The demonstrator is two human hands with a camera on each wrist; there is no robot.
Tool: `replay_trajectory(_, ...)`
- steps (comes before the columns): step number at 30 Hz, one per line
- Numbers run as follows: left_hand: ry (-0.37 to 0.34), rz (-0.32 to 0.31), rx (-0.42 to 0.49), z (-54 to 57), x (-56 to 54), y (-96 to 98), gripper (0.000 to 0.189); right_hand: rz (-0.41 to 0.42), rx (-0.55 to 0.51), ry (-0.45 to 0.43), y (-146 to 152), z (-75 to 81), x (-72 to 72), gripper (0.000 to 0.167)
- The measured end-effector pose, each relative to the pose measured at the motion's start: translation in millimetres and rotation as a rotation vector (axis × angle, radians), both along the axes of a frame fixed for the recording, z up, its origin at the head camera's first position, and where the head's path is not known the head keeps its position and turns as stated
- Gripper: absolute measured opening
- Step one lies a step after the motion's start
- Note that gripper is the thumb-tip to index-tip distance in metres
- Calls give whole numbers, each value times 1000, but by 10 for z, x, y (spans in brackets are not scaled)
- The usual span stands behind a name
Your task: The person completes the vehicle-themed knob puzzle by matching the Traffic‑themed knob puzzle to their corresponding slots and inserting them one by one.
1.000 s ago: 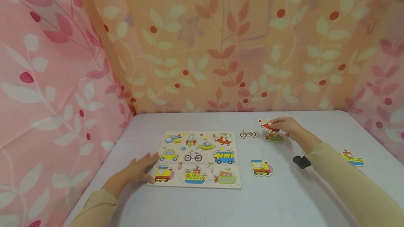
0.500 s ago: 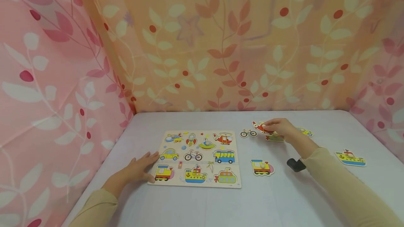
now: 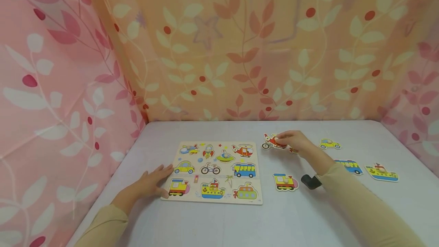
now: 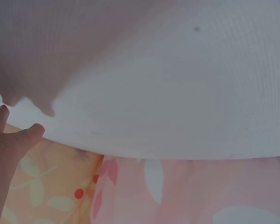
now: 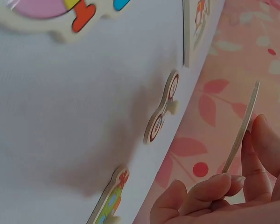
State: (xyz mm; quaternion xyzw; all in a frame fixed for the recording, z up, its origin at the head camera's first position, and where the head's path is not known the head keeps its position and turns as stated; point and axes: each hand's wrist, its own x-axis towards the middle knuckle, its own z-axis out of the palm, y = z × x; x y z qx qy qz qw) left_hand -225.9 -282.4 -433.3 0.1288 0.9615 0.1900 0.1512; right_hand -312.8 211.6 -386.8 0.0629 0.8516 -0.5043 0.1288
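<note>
My right hand (image 3: pixel 295 142) pinches a red helicopter puzzle piece (image 3: pixel 271 139) above the table, partly covering the loose bicycle piece (image 3: pixel 265 146) in the head view. From the right wrist, the helicopter piece shows edge-on between thumb and fingers, apart from the bicycle piece (image 5: pixel 161 108) lying on the cloth. A green submarine piece (image 5: pixel 110 199) lies beside it, mostly hidden under the hand in the head view. My left hand (image 3: pixel 151 183) rests with spread fingers at the left edge of the wooden vehicle puzzle board (image 3: pixel 225 167). Airplane, rocket (image 3: pixel 207 151) and flying saucer pieces with knobs sit in its top row.
Loose on the white table lie a train piece (image 3: pixel 285 182), a car piece (image 3: pixel 330 144), a bus piece (image 3: pixel 350 167) partly behind the right sleeve, and a boat piece (image 3: pixel 382 172). A black wrist camera (image 3: pixel 310 182) sticks out from the right wrist. Patterned cloth walls surround the table.
My right hand has moved left with the helicopter piece, from above the submarine to above the bicycle. The car and bus pieces have come into view behind the arm. My left hand stays put.
</note>
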Motion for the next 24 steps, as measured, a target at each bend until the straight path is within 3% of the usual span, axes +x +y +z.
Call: replay_trajectory(24,10,-8,5,-51,-22,-29,95,-45,-70,-56,-444,-96,-26,41)
